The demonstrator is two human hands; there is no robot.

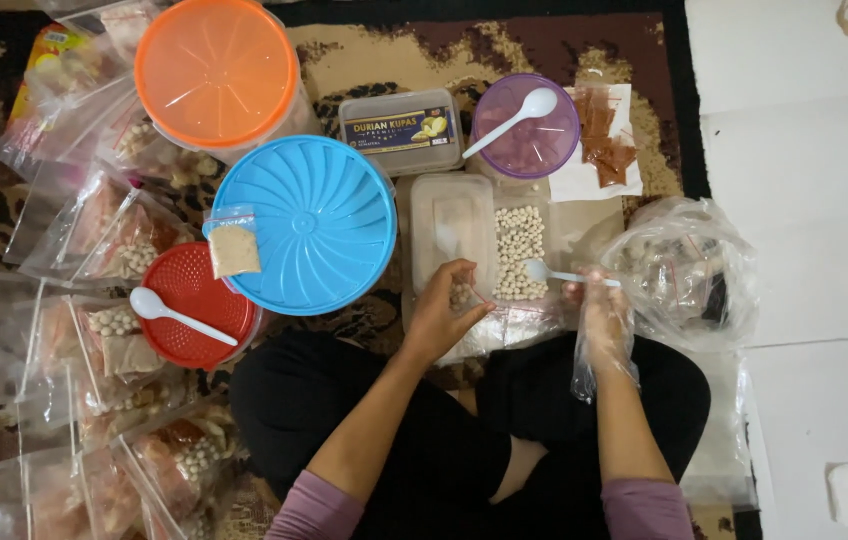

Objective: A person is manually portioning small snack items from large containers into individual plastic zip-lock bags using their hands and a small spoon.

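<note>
My left hand [444, 310] pinches the mouth of a small clear zip bag [492, 322] held over my lap. My right hand [599, 320], covered by a loose clear plastic glove, grips a white plastic spoon [556, 274] whose bowl hovers at the near edge of a clear tray of small white balls [521, 250]. The bag sits between both hands, just below the tray.
A blue lid [309, 222], an orange-lidded tub [216, 70] and a red lid with a spoon [189, 305] stand to the left. Filled packets [114, 350] are piled far left. A purple-lidded cup [526, 125], a labelled box [399, 130] and a bag of packets [684, 270] surround the tray.
</note>
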